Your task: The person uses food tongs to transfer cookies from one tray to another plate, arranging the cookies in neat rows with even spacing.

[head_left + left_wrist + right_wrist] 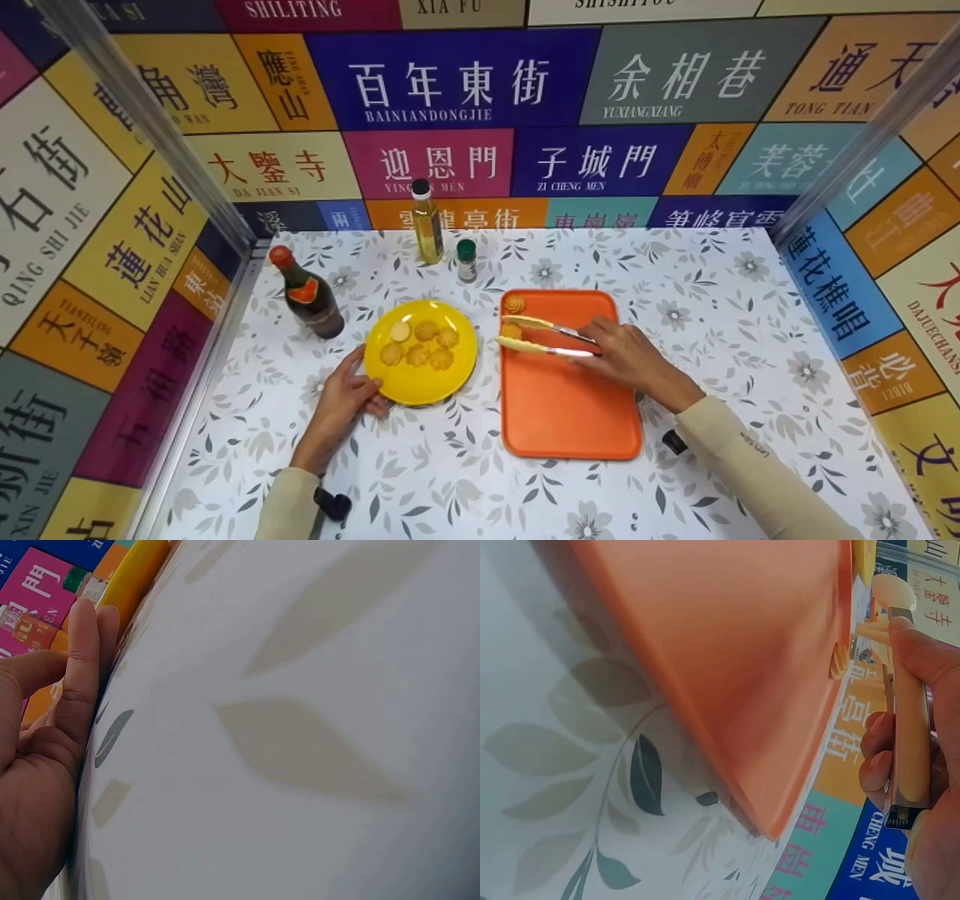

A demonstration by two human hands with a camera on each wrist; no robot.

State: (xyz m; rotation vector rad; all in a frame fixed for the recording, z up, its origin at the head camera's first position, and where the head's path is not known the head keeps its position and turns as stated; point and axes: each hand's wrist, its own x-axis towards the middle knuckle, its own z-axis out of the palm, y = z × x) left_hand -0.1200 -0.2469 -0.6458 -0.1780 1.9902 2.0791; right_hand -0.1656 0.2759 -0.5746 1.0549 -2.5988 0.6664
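My right hand (619, 349) holds a pair of tongs (555, 352) over the orange tray (570, 420); the handle also shows in the right wrist view. The tongs' pale yellow tips are spread around a cookie (511, 330) near the tray's left edge. Another swirled cookie (514, 304) lies in the tray's far left corner. On the left, my left hand (349, 394) touches the rim of a yellow plate (420, 386), its fingers fairly straight in the left wrist view. Several cookies (418, 355) lie on that plate, one showing a smooth round face.
A dark bottle with a red cap (311, 296) stands left of the plate. Behind are an oil bottle with a black cap (427, 232) and a small green-capped jar (466, 264). Sign-covered panels (450, 82) enclose the floral tabletop (480, 487) at the back and sides.
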